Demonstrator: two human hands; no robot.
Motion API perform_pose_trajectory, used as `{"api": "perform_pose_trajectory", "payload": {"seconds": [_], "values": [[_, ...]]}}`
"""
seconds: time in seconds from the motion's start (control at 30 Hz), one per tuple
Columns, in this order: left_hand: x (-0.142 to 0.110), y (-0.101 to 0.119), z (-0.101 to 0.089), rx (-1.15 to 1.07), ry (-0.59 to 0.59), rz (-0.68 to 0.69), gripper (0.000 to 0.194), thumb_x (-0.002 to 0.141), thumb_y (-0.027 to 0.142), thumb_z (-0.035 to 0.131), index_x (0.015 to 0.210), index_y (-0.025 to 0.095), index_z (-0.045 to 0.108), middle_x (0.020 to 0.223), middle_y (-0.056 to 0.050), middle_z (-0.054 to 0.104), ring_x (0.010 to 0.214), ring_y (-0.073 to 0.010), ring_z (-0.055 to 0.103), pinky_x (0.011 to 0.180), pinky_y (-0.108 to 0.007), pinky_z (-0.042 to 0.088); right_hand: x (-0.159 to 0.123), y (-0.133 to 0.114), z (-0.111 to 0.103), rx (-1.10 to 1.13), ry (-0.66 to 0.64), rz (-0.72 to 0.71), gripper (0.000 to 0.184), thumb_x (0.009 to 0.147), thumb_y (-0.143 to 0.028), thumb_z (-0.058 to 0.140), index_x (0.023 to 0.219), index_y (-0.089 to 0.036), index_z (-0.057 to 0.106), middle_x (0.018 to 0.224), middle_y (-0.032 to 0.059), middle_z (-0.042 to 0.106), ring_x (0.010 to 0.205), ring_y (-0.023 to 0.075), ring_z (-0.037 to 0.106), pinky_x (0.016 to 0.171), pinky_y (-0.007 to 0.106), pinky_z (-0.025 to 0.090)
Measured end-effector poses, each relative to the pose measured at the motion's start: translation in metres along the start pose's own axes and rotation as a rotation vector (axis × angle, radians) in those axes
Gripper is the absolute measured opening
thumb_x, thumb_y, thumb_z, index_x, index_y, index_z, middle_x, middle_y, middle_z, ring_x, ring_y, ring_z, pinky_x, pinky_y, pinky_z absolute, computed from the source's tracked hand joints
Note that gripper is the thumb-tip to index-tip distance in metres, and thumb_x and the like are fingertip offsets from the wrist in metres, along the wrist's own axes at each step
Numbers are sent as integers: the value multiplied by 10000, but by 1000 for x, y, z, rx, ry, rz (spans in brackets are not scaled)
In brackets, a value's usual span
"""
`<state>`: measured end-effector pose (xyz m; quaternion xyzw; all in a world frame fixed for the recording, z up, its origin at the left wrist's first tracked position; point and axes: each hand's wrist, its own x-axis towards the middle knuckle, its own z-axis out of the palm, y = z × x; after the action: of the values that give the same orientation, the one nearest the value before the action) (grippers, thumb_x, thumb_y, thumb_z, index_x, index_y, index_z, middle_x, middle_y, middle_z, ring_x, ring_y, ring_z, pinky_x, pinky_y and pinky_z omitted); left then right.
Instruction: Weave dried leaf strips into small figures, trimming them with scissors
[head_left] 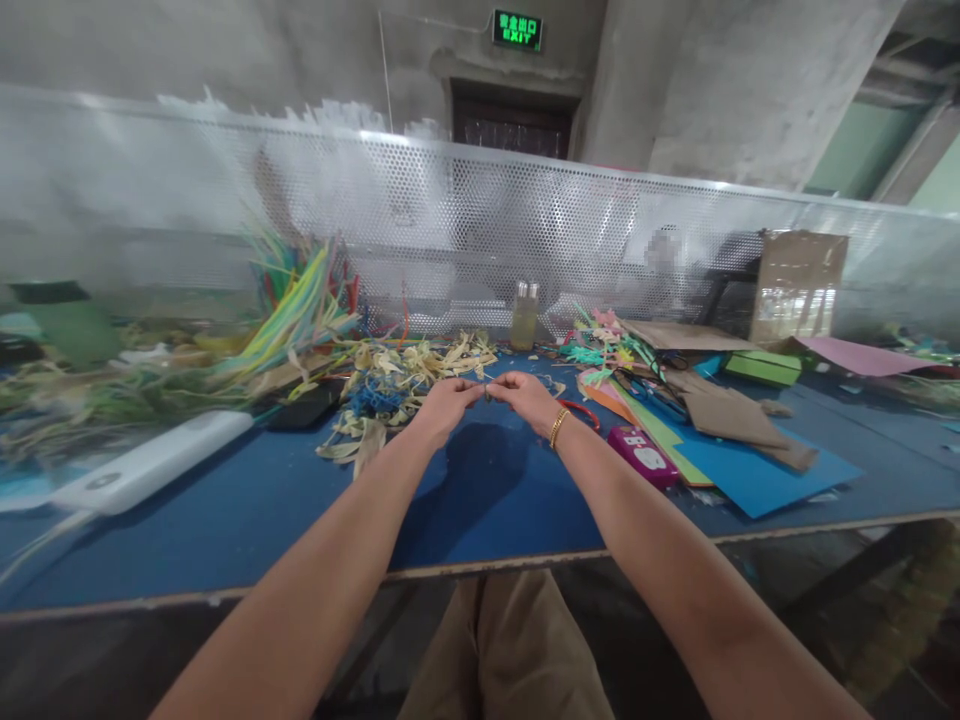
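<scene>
Over the blue table, my left hand and my right hand meet fingertip to fingertip. Both are closed in a pinch around a tiny dark greenish piece, too small to name. A gold bracelet circles my right wrist. Just beyond my left hand lies a heap of pale dried leaf strips, with a tangle of blue strands in it. Red-handled scissors, or a similar red loop, rest right of my right hand.
Along the left are a white power strip, a black flat object and a bundle of coloured pipe cleaners. On the right lie blue paper, cardboard and a purple box. A bottle stands before the perforated metal screen.
</scene>
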<state>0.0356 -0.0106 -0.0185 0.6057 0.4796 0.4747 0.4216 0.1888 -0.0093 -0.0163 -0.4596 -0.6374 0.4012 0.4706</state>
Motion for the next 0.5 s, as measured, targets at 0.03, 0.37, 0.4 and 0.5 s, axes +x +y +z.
{"api": "perform_pose_trajectory", "payload": {"seconds": [0.03, 0.37, 0.4, 0.5], "values": [[1, -1, -1, 11, -12, 5, 236, 641, 376, 665, 640, 148, 604, 548, 18, 502, 498, -91, 397, 493, -235, 275, 0, 0, -1, -1, 2, -12, 182, 670, -315, 656, 727, -152, 599, 671, -12, 607, 607, 81, 495, 592, 216, 365], [0, 3, -4, -340, -272, -197, 165, 666, 254, 691, 663, 137, 575, 574, 2, 503, 510, -85, 442, 486, -217, 319, 2, -3, -3, 132, -163, 103, 190, 689, -286, 581, 559, -173, 502, 498, -51, 454, 460, 68, 371, 467, 211, 292], [-1, 5, -5, -375, -297, -229, 143, 674, 233, 683, 678, 135, 579, 584, -4, 513, 524, -87, 457, 494, -214, 334, 2, -2, -3, 173, -193, 123, 181, 689, -283, 576, 563, -175, 504, 504, -49, 456, 464, 70, 376, 465, 208, 299], [-5, 12, -8, -429, -361, -271, 109, 686, 199, 666, 676, 136, 577, 592, -16, 526, 534, -93, 474, 503, -215, 361, 3, 0, -4, 251, -254, 163, 140, 685, -264, 571, 585, -175, 531, 546, -36, 498, 497, 76, 419, 484, 201, 346]]}}
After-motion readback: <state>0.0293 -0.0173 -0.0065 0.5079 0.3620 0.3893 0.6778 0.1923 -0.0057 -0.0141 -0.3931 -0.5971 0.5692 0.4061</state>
